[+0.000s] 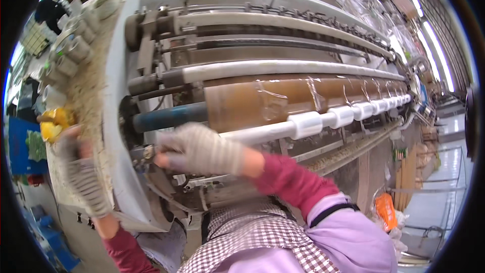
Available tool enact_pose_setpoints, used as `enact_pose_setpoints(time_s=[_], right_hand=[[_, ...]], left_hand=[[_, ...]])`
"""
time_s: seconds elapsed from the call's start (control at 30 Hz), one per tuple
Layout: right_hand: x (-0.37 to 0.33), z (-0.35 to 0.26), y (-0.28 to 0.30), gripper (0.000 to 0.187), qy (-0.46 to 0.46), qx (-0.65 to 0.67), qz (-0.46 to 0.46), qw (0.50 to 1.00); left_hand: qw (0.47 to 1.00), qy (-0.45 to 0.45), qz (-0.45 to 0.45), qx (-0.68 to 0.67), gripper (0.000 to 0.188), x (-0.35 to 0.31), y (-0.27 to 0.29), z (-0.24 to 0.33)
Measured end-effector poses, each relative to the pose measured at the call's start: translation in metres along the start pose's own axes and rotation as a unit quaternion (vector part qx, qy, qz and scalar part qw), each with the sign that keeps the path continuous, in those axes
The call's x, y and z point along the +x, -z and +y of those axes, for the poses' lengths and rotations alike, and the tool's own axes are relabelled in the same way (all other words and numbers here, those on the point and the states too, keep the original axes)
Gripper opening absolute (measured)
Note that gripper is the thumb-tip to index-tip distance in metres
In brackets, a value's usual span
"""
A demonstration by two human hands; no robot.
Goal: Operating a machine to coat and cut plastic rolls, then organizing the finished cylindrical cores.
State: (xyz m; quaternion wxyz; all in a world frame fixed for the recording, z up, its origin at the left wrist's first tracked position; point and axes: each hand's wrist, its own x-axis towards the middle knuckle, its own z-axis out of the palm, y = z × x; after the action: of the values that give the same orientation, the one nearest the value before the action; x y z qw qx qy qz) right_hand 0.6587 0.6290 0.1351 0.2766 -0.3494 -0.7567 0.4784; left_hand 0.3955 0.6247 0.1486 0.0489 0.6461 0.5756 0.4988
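Both hands wear striped knit gloves with bare fingertips, and both are smeared by motion. My left hand is over the worn side ledge of the machine, just below a crumpled yellow bag. Whether it holds anything is too blurred to tell. My right hand is at the left end of the front white shaft, close to a metal end fitting. Its fingers look bent, but what lies in them cannot be made out. Along that shaft sit several white rolls, spaced apart.
Behind the shaft lies a large brown roller under clear film, with a blue end. A white roller runs further back. Several pale spools line the far left ledge. An orange bag lies at right; blue bins stand left.
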Motion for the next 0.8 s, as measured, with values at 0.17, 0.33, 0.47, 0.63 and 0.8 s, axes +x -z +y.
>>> enact_pose_setpoints(time_s=[0.17, 0.33, 0.47, 0.63, 0.8], right_hand=[[-0.141, 0.03, 0.01, 0.03, -0.173, -0.024, 0.011, 0.985], [-0.244, 0.048, 0.045, 0.026, -0.186, -0.032, 0.141, 0.972], [-0.305, 0.045, 0.07, 0.022, -0.337, 0.035, 0.234, 0.911], [-0.335, 0.048, 0.09, 0.021, -0.348, 0.16, 0.221, 0.897], [-0.397, 0.073, 0.127, 0.022, -0.363, 0.118, 0.225, 0.897]], left_hand=[[0.873, -0.308, -0.377, -0.038, 0.049, -0.019, -0.177, 0.112], [0.751, -0.459, -0.466, -0.094, 0.034, -0.027, -0.287, 0.134], [0.898, -0.215, -0.343, -0.173, 0.009, 0.024, -0.366, 0.124], [0.962, 0.108, -0.187, -0.168, 0.015, 0.075, -0.397, 0.09], [0.792, -0.408, -0.432, -0.141, 0.038, -0.036, -0.371, 0.26]])
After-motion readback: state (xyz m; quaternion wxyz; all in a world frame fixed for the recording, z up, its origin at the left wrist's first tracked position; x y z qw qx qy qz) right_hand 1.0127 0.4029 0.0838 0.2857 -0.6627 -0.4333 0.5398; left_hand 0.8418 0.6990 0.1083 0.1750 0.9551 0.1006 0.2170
